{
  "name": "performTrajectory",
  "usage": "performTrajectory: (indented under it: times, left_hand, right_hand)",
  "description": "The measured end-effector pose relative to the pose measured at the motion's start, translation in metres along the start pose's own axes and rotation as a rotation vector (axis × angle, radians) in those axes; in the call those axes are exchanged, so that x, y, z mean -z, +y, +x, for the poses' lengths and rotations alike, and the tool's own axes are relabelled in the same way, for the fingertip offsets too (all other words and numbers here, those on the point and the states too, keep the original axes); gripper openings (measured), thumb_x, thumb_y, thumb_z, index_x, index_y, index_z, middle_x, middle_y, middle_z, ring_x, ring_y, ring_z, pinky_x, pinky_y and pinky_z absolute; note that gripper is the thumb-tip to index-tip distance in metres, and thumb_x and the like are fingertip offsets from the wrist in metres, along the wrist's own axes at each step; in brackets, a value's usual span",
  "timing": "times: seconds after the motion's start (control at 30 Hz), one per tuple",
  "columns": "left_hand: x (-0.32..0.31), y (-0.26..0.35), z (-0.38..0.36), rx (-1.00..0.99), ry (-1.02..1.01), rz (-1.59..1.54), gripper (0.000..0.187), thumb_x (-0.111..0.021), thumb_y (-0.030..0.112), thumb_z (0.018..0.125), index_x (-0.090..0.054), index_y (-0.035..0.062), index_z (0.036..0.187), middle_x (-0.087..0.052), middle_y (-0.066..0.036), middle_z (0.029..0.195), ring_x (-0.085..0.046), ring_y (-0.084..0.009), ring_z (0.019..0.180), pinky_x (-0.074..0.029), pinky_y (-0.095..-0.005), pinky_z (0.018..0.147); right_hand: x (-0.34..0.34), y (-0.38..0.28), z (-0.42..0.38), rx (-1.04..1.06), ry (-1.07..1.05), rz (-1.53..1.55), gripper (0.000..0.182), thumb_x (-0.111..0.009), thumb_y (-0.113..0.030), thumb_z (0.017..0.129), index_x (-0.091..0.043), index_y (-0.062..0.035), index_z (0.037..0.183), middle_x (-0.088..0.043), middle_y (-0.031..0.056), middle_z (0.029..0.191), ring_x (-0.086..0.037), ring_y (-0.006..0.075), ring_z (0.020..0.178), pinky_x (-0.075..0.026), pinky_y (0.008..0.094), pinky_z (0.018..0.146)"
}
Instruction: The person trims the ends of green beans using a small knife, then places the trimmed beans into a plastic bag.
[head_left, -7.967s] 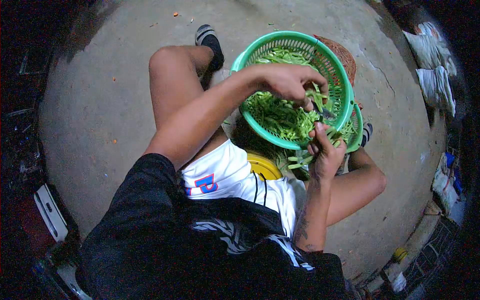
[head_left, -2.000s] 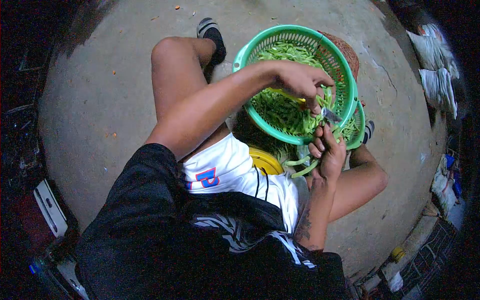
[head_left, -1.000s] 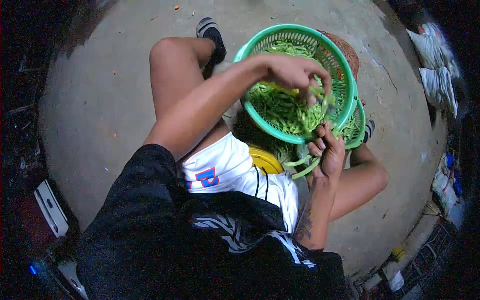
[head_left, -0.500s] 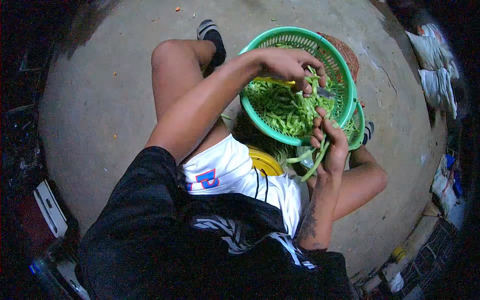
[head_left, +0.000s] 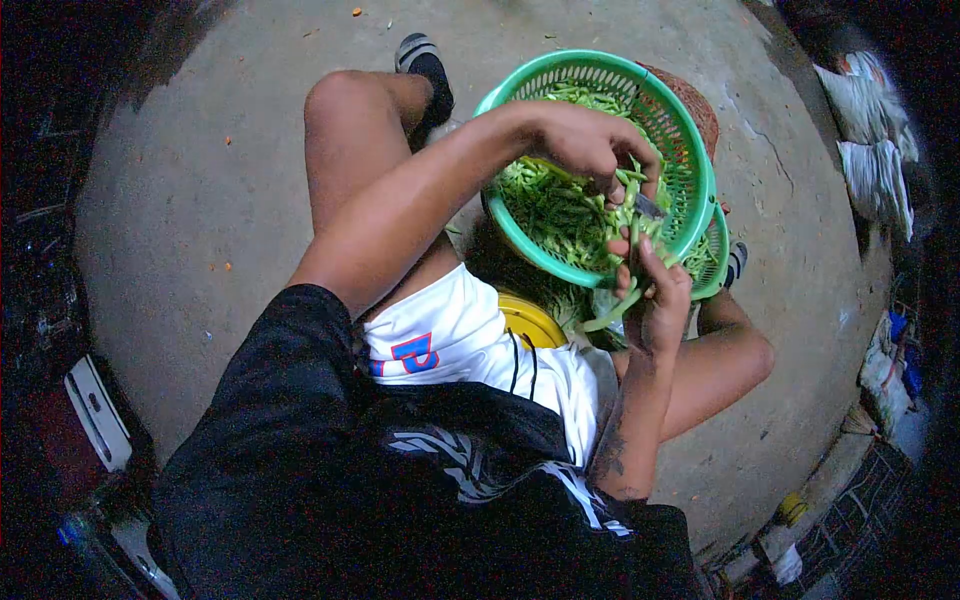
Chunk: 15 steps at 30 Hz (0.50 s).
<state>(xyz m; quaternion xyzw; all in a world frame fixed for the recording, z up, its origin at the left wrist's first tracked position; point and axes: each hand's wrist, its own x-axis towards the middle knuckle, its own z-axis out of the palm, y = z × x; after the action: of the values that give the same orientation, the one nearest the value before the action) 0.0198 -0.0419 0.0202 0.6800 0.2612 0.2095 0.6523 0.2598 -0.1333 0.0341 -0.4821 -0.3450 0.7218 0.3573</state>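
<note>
My left hand point(head_left: 590, 145) is closed round a knife with a yellow handle; its dark blade point(head_left: 648, 206) points to the right over the basket. Below it, my right hand point(head_left: 655, 290) is closed on long green beans point(head_left: 615, 315), their ends hanging out under the palm. The upper ends of the beans meet the area by the blade, where fingers partly hide the contact. Under both hands sits a green plastic basket point(head_left: 522, 245), holding a heap of cut green bean pieces point(head_left: 540, 205).
A second green basket point(head_left: 722, 250) with green pieces stands under the first one's right side. A reddish mesh sack point(head_left: 695, 105) lies behind. Something round and yellow point(head_left: 532, 322) is between my legs. White sacks point(head_left: 875, 150) lie at the right edge of the concrete floor point(head_left: 220, 190).
My right hand has moved slightly up and left, closer to the blade, with the beans. The left hand with the knife has shifted slightly right and down.
</note>
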Motion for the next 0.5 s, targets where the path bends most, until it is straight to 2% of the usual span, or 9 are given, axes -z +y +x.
performTrajectory:
  times: [0.07,0.13,0.2,0.27,0.4,0.47,0.5]
  left_hand:
    - [0.007,-0.003,-0.002,-0.073,0.031,0.118,0.037,-0.071,0.006,0.083,-0.065,0.0028,0.119,-0.068,-0.006,0.103,-0.059,-0.0158,0.093,-0.049,-0.0332,0.081]
    - [0.008,0.006,-0.007,0.136,0.115,0.068,0.037,-0.072,0.007,0.083,-0.066,0.0050,0.120,-0.068,-0.006,0.107,-0.061,-0.0167,0.100,-0.050,-0.0333,0.085]
    - [0.007,0.006,-0.006,0.130,0.116,0.061,0.038,-0.073,0.007,0.083,-0.066,0.0064,0.121,-0.068,-0.006,0.109,-0.061,-0.0166,0.100,-0.050,-0.0333,0.086]
    - [0.000,0.004,-0.003,0.041,0.167,0.136,0.039,-0.073,0.006,0.082,-0.065,0.0060,0.121,-0.067,-0.006,0.107,-0.059,-0.0151,0.094,-0.049,-0.0329,0.081]
    - [0.003,0.002,-0.002,-0.060,0.149,0.151,0.040,-0.073,0.007,0.083,-0.065,0.0068,0.122,-0.067,-0.006,0.106,-0.059,-0.0150,0.093,-0.049,-0.0330,0.080]
    - [0.007,0.012,-0.008,0.166,0.186,0.057,0.039,-0.074,0.008,0.083,-0.065,0.0065,0.122,-0.068,-0.007,0.109,-0.061,-0.0164,0.101,-0.050,-0.0335,0.087]
    - [0.009,0.011,-0.007,0.142,0.177,0.048,0.039,-0.074,0.010,0.084,-0.065,0.0055,0.121,-0.069,-0.006,0.109,-0.062,-0.0160,0.104,-0.050,-0.0326,0.090]
  right_hand:
    - [0.004,0.000,-0.003,-0.055,-0.030,0.039,0.026,-0.069,-0.019,0.096,-0.067,0.0028,0.109,-0.073,0.0077,0.086,-0.051,0.0054,0.054,-0.038,0.0192,0.046]
    - [0.006,-0.001,-0.006,-0.114,-0.023,0.064,0.028,-0.065,-0.020,0.100,-0.064,0.0037,0.116,-0.068,0.0036,0.084,-0.042,0.0027,0.051,-0.034,0.0178,0.044]
    - [0.006,0.001,-0.005,-0.089,0.014,0.048,0.028,-0.065,-0.020,0.100,-0.064,0.0029,0.116,-0.068,0.0034,0.084,-0.041,0.0022,0.051,-0.033,0.0176,0.043]
    - [0.005,0.002,-0.005,-0.064,0.050,0.031,0.028,-0.066,-0.020,0.100,-0.064,0.0020,0.116,-0.067,0.0031,0.085,-0.039,0.0017,0.050,-0.032,0.0173,0.043]
    - [0.010,0.002,-0.009,-0.033,0.074,0.086,0.025,-0.067,-0.020,0.099,-0.064,-0.0002,0.114,-0.067,0.0026,0.084,-0.039,0.0016,0.049,-0.032,0.0168,0.043]
    - [0.013,0.002,-0.014,-0.046,0.058,0.142,0.024,-0.067,-0.020,0.099,-0.064,-0.0007,0.113,-0.067,0.0024,0.084,-0.039,0.0014,0.049,-0.031,0.0166,0.043]
    - [0.014,0.003,-0.016,-0.049,0.055,0.133,0.024,-0.067,-0.020,0.099,-0.063,-0.0004,0.113,-0.067,0.0025,0.085,-0.039,0.0012,0.049,-0.031,0.0165,0.043]
